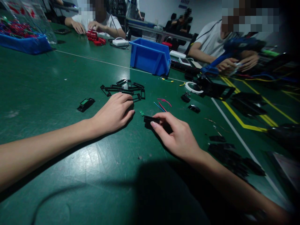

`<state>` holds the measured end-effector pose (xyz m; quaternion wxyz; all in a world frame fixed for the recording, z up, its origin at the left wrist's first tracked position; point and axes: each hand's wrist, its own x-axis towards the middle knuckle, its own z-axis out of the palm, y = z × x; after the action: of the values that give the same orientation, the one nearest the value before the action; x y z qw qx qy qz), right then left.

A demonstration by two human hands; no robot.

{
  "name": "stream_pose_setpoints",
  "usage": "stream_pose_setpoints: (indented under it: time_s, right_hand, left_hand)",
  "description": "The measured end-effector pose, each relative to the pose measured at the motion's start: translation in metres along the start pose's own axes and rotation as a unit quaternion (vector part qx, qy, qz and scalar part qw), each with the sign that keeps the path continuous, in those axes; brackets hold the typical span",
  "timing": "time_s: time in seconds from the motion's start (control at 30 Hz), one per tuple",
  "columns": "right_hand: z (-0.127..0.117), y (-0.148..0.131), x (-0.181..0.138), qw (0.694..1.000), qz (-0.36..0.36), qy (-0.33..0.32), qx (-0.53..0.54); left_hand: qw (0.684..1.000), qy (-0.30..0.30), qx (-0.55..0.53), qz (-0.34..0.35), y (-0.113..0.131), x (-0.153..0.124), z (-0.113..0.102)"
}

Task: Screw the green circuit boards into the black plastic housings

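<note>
Left hand (114,109): fingers curled down at the near side of the black frames (126,92); whether they grip one cannot be told. Green board (141,113): between the hands. Black housing (149,120): right of the left hand, long axis roughly left-right, right end pinched by the right hand (179,134), thumb against fingers.

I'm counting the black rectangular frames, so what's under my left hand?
Black rectangular frames lie just beyond your left hand on the green tabletop. What's directly beneath the hand is covered, so I can't tell whether more are there.
</note>
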<state>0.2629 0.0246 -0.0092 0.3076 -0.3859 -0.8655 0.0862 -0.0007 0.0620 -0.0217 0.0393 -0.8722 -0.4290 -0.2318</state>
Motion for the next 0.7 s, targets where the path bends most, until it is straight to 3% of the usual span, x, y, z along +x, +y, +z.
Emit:
stream_pose_setpoints:
  time_s: [0.13, 0.27, 0.4, 0.57, 0.63, 0.7]
  right_hand:
    - [-0.001, 0.0, -0.001, 0.999, -0.034, 0.005, -0.017]
    - [-0.006, -0.001, 0.0, 0.995, -0.081, 0.039, -0.035]
    - [-0.01, -0.007, -0.001, 0.989, -0.109, 0.101, -0.02]
    - [-0.005, -0.029, -0.005, 0.979, 0.057, 0.123, 0.155]
    - [-0.002, -0.04, -0.006, 0.948, 0.137, 0.118, 0.262]
    - [0.002, -0.048, -0.007, 0.896, 0.214, 0.086, 0.379]
  left_hand:
    - [0.999, 0.033, -0.015, 0.005, 0.002, 0.0, -0.001]
    - [0.992, 0.104, -0.073, 0.021, 0.005, -0.001, -0.006]
    - [0.973, 0.171, -0.156, -0.024, 0.005, 0.0, -0.013]
    - [0.946, 0.246, -0.196, -0.082, 0.005, 0.001, -0.016]
    - [0.942, 0.257, -0.201, -0.08, 0.007, 0.0, -0.017]
    - [0.943, 0.257, -0.202, -0.066, 0.01, -0.001, -0.018]
